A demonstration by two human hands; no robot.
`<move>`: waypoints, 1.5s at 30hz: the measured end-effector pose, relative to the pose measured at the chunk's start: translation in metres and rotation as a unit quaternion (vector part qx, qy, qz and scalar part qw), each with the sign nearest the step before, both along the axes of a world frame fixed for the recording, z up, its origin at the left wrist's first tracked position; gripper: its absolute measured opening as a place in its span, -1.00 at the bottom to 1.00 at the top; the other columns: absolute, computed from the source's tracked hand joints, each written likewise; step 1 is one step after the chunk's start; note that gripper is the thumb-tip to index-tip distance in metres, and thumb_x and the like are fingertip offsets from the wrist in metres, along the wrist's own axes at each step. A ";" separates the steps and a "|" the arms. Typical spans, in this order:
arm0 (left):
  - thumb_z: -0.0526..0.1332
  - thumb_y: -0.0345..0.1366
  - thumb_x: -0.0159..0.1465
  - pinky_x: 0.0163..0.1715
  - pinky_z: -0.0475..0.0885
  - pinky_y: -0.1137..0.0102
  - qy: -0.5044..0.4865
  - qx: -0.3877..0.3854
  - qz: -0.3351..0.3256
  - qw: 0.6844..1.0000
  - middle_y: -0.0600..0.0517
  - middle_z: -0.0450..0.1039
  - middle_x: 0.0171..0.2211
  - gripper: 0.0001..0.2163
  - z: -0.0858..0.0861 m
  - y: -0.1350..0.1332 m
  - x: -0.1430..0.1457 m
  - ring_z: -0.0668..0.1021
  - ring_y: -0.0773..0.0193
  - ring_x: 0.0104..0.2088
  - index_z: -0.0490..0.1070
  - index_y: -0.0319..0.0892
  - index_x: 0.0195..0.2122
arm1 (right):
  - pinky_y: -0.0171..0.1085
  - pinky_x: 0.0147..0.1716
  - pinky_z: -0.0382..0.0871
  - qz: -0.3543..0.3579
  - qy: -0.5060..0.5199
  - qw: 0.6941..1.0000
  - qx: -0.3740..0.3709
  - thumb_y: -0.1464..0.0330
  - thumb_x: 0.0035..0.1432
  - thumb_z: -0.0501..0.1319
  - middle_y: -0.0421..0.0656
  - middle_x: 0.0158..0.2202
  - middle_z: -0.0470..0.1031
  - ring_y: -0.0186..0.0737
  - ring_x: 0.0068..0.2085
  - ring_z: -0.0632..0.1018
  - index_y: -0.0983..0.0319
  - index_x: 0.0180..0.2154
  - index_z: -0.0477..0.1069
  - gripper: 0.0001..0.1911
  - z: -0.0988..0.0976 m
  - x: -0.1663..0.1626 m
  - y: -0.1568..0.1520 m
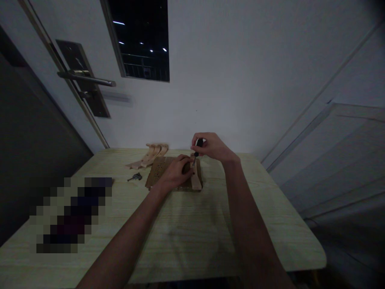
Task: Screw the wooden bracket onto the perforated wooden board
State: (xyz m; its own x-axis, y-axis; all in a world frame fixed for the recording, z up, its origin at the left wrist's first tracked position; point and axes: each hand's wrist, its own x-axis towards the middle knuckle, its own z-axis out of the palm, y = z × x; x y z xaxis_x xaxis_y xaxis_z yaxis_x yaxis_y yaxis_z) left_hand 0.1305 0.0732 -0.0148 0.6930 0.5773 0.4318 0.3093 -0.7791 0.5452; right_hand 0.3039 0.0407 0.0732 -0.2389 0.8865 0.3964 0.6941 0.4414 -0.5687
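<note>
My right hand [210,145] is closed around the black handle of a screwdriver [199,143], held upright with its shaft pointing down. The screwdriver's tip meets, or comes very near, a pale curved wooden piece [196,181]. That piece lies along the right side of a brown cardboard sheet [157,170], and a dark hole shows in it. My left hand [177,170] rests over the cardboard, with thumb and fingers gripping the wooden piece from its left side. Whether a screw sits under the tip is too small to tell.
Several similar curved wooden pieces [154,154] lie at the back left of the light wooden table [186,237]. Small metal screws [137,176] are heaped left of the cardboard. A pixelated dark object [78,210] is at the left. Behind the table stands a white door with a handle [90,79].
</note>
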 end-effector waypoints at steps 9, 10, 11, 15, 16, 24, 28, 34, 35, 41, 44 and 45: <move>0.18 -0.32 0.17 0.01 0.36 0.21 0.002 0.004 0.000 1.000 -0.09 0.38 -0.06 -0.73 -0.002 0.001 -0.001 0.46 0.15 -0.05 0.38 -0.20 -0.09 | -0.40 -0.53 0.17 -0.040 -0.036 0.993 -0.108 0.16 0.24 0.01 -0.27 -0.51 0.34 -0.42 -0.56 0.34 0.20 -0.36 0.22 -0.75 0.010 -0.013 -0.015; 0.18 -0.31 0.17 0.01 0.36 0.22 0.001 0.003 0.001 1.000 -0.09 0.38 -0.06 -0.74 -0.001 0.001 -0.001 0.46 0.15 -0.05 0.39 -0.21 -0.09 | -0.40 -0.53 0.16 -0.042 -0.045 0.992 -0.113 0.18 0.25 -0.01 -0.27 -0.51 0.34 -0.42 -0.56 0.33 0.19 -0.33 0.21 -0.78 0.011 -0.014 -0.016; 0.18 -0.31 0.17 0.01 0.36 0.22 -0.001 0.003 0.001 1.000 -0.09 0.38 -0.06 -0.74 -0.001 0.001 -0.001 0.46 0.15 -0.05 0.39 -0.21 -0.10 | -0.39 -0.52 0.15 -0.055 -0.056 0.991 -0.108 0.22 0.26 -0.04 -0.26 -0.50 0.34 -0.41 -0.55 0.32 0.19 -0.31 0.20 -0.81 0.012 -0.015 -0.016; 0.18 -0.28 0.19 0.01 0.36 0.23 -0.009 0.002 0.002 1.000 -0.09 0.38 -0.07 -0.74 -0.001 0.001 0.000 0.46 0.16 -0.06 0.38 -0.20 -0.10 | -0.36 -0.45 0.14 -0.082 -0.121 0.986 -0.079 0.29 0.26 -0.06 -0.21 -0.47 0.37 -0.36 -0.48 0.31 0.20 -0.29 0.25 -0.82 0.012 -0.017 -0.014; 0.18 -0.28 0.19 0.00 0.36 0.23 -0.009 0.003 0.002 1.000 -0.09 0.38 -0.07 -0.75 -0.002 0.001 0.000 0.47 0.16 -0.06 0.38 -0.20 -0.10 | -0.36 -0.44 0.13 -0.081 -0.135 0.985 -0.069 0.29 0.25 -0.04 -0.20 -0.46 0.38 -0.35 -0.46 0.32 0.20 -0.30 0.28 -0.81 0.013 -0.017 -0.013; 0.17 -0.29 0.19 0.01 0.36 0.22 -0.007 0.005 -0.001 1.000 -0.08 0.37 -0.05 -0.74 -0.004 0.002 -0.001 0.45 0.15 -0.04 0.38 -0.18 -0.09 | -0.34 -0.46 0.04 -0.075 -0.152 0.985 -0.022 0.21 0.19 0.10 -0.21 -0.50 0.40 -0.39 -0.48 0.28 0.24 -0.45 0.45 -0.70 0.015 -0.015 -0.009; 0.17 -0.29 0.18 0.00 0.37 0.22 -0.001 0.004 0.002 1.000 -0.10 0.37 -0.05 -0.73 -0.001 0.001 -0.001 0.46 0.14 -0.05 0.38 -0.20 -0.09 | -0.35 -0.46 0.05 -0.074 -0.146 0.986 -0.027 0.23 0.20 0.10 -0.22 -0.49 0.40 -0.39 -0.48 0.28 0.22 -0.45 0.44 -0.73 0.015 -0.016 -0.010; 0.18 -0.29 0.17 0.01 0.36 0.19 -0.004 -0.003 0.006 1.000 -0.09 0.38 -0.06 -0.73 -0.001 0.000 -0.001 0.46 0.13 -0.05 0.38 -0.18 -0.09 | -0.36 -0.43 0.13 -0.095 -0.154 0.981 -0.067 0.25 0.23 0.02 -0.16 -0.40 0.47 -0.35 -0.43 0.38 0.21 -0.36 0.41 -0.74 0.016 -0.018 -0.016; 0.18 -0.29 0.18 0.01 0.36 0.19 -0.005 -0.003 0.006 1.000 -0.09 0.38 -0.06 -0.73 -0.002 0.000 -0.001 0.46 0.13 -0.04 0.38 -0.18 -0.08 | -0.36 -0.41 0.15 -0.097 -0.154 0.981 -0.073 0.28 0.23 0.01 -0.15 -0.38 0.48 -0.33 -0.40 0.40 0.21 -0.34 0.41 -0.76 0.016 -0.017 -0.017; 0.18 -0.29 0.19 0.01 0.36 0.21 -0.014 0.003 -0.002 1.000 -0.09 0.38 -0.06 -0.73 -0.005 0.001 -0.001 0.46 0.15 -0.04 0.38 -0.18 -0.08 | -0.34 -0.43 0.17 -0.118 -0.155 0.978 -0.074 0.35 0.21 0.03 -0.12 -0.41 0.49 -0.33 -0.45 0.41 0.24 -0.33 0.43 -0.79 0.017 -0.014 -0.015; 0.18 -0.29 0.18 0.02 0.36 0.19 -0.016 -0.001 -0.003 1.000 -0.09 0.38 -0.05 -0.74 -0.005 0.002 -0.001 0.46 0.14 -0.04 0.38 -0.16 -0.09 | -0.34 -0.43 0.18 -0.124 -0.133 0.982 -0.046 0.31 0.21 0.07 -0.14 -0.48 0.46 -0.34 -0.46 0.40 0.26 -0.40 0.44 -0.76 0.015 -0.016 -0.012; 0.18 -0.29 0.18 0.02 0.36 0.19 -0.015 -0.003 -0.004 1.000 -0.09 0.38 -0.05 -0.74 -0.005 0.002 0.000 0.46 0.13 -0.04 0.38 -0.17 -0.09 | -0.34 -0.42 0.18 -0.125 -0.130 0.983 -0.036 0.29 0.20 0.09 -0.14 -0.49 0.46 -0.34 -0.45 0.40 0.26 -0.42 0.45 -0.75 0.014 -0.017 -0.011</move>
State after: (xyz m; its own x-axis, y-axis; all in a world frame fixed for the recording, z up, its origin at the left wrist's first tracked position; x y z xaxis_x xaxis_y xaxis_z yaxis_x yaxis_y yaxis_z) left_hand 0.1300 0.0752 -0.0199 0.6835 0.5752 0.4494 0.2867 -0.7777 0.5594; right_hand 0.2870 0.0298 0.0874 -0.0946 0.9537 0.2855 0.9019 0.2036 -0.3810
